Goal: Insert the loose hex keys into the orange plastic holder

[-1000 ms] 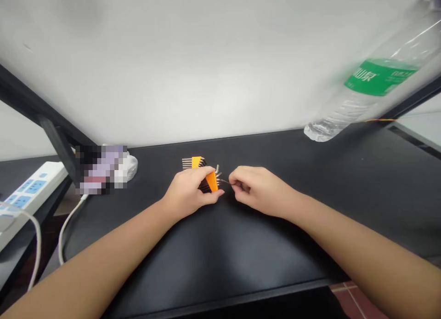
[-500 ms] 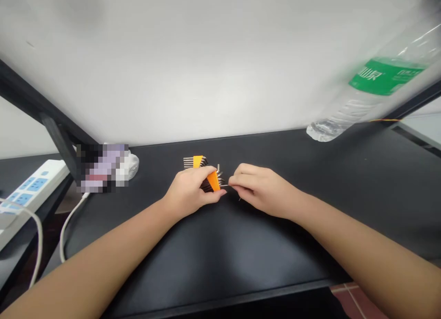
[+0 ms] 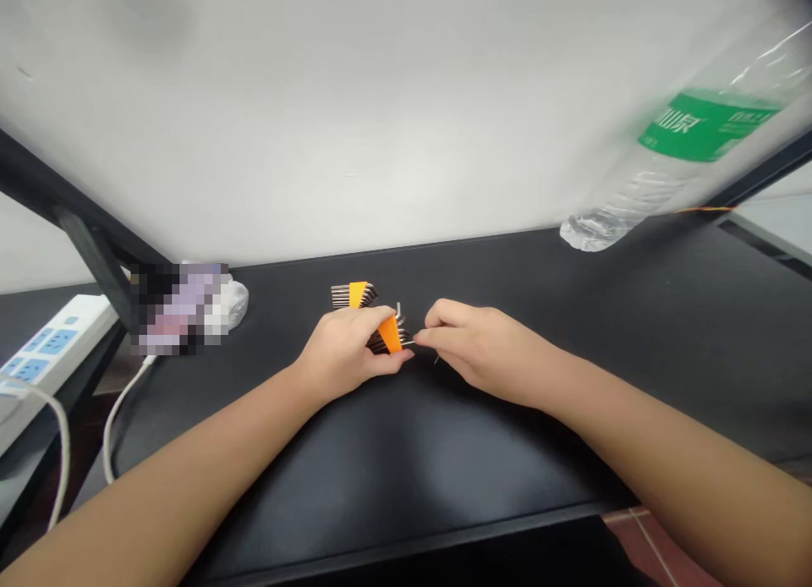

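Note:
My left hand is closed around an orange hex key holder, thumb and fingers on its edges. Several silver L-shaped hex keys stick out of the holder, one with its short end pointing up. My right hand pinches a thin hex key just right of the holder. One end of this key is at the holder's right side, and a thin end shows below my right fingers. I cannot tell how deep it sits. Behind my left hand lies a second orange holder with a row of hex keys.
A black table lies under my hands, against a white wall. At the back right stands a clear plastic bottle with a green label. To the left are a white power strip, a white cable and a partly blurred-out item.
My right fingers have come slightly closer to the holder, so less of the pinched key shows between them. My left hand keeps its hold. The whole view has shifted a little.

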